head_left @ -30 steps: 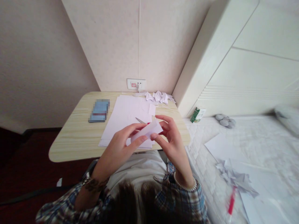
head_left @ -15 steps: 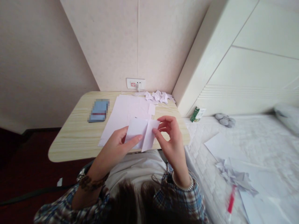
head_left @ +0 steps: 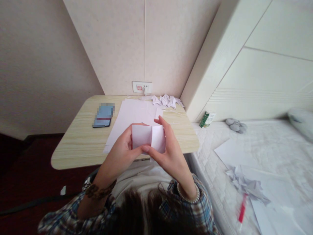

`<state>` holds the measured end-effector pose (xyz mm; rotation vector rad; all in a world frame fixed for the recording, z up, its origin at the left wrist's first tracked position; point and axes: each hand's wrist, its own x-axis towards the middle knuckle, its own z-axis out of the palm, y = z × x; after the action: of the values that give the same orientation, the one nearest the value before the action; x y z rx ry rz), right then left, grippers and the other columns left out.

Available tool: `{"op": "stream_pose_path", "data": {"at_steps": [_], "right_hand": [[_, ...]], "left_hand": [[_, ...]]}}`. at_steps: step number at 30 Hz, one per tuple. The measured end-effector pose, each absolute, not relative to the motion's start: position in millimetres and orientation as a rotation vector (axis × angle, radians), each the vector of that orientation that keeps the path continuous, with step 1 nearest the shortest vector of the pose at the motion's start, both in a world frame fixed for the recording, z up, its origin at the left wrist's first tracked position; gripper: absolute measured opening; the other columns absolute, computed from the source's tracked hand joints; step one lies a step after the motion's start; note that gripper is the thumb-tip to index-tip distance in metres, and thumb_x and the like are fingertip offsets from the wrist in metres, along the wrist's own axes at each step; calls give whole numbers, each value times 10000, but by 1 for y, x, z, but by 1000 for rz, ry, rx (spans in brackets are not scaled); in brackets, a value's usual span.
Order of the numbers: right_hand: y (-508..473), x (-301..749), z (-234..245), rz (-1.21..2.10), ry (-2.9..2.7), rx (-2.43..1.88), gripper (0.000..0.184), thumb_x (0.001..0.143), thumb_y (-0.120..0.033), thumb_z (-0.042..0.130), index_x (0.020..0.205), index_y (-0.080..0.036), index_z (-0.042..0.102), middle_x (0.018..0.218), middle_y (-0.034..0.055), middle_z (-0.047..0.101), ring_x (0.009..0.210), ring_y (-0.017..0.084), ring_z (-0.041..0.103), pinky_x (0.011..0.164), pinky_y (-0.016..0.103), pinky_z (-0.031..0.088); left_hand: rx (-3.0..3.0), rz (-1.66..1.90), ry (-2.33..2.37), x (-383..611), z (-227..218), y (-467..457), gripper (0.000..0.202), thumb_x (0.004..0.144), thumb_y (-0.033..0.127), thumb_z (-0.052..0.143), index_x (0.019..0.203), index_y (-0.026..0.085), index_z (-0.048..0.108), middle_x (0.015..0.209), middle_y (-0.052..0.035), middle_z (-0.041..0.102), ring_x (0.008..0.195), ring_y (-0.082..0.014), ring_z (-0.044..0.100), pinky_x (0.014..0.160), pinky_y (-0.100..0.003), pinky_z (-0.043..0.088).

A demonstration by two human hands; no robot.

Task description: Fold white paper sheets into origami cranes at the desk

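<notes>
A small white sheet of paper [head_left: 141,134] with an upright fold right of its middle is held between my two hands, above the front edge of the wooden table. My left hand [head_left: 123,145] grips its left side, thumb along the lower front and fingers behind. My right hand [head_left: 168,143] wraps round the right part, its thumb pressing low near the fold beside the left thumb. The fingers behind the paper are mostly hidden. Large white sheets [head_left: 132,112] lie on the table just beyond my hands.
A phone with a blurred screen [head_left: 104,116] lies on the table [head_left: 73,140] at left. Folded paper pieces [head_left: 167,100] crowd the back right corner below a wall socket [head_left: 141,87]. On the bed at right are a green-white carton [head_left: 206,119], more folded paper [head_left: 249,186] and a red pen [head_left: 242,209].
My right hand has moved from the paper's upper right edge to grip around its right side, its thumb now low at the fold. The paper's right flap lies flatter.
</notes>
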<state>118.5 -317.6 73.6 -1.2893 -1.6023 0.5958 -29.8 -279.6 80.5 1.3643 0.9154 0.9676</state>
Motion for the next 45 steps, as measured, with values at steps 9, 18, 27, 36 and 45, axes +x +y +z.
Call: {"op": "stream_pose_path", "data": {"at_steps": [9,18,27,36,45], "right_hand": [[-322,122,73,818,-1392,-1213,775,741,-97,513,1461,-261,280,1372,91,517,1122,248,554,896,406,530],[-322,122,70,803,-1352,-1236,717,762,-121,510,1440,-270,330,1448,77,448,1154,246,529,922,414,530],[-318,125,63,709,-1421,-1216,772,839,-208,585,1499,-320,198,1493,82,402,1247,254,493,950,440,514],[-323,124,72,695,-1414,-1115,433,984,-408,388,1406,-330,440,1404,34,553,1304,220,496,1039,434,462],[-319,125,70,648,-1530,-1107,435,1004,-362,349,1428,-291,416,1482,0,470,1389,170,393,1186,397,276]], "left_hand": [[1309,1016,980,-26,79,-280,441,797,242,574,1208,180,428,1057,-78,711,937,-219,679,755,-314,540],[1450,1021,963,-20,72,-285,613,806,367,646,1300,244,305,1302,-109,547,1073,-223,619,881,-365,532],[1341,1115,1071,-24,74,-278,339,779,281,645,1087,174,553,1117,-57,666,1027,-216,627,870,-333,516],[1368,1232,1176,-27,70,-273,335,734,276,685,1043,198,578,1040,-31,681,961,-229,650,819,-345,535],[1405,1099,1047,-28,74,-280,351,752,354,718,1052,189,646,968,-37,725,871,-227,673,767,-336,563]]}}
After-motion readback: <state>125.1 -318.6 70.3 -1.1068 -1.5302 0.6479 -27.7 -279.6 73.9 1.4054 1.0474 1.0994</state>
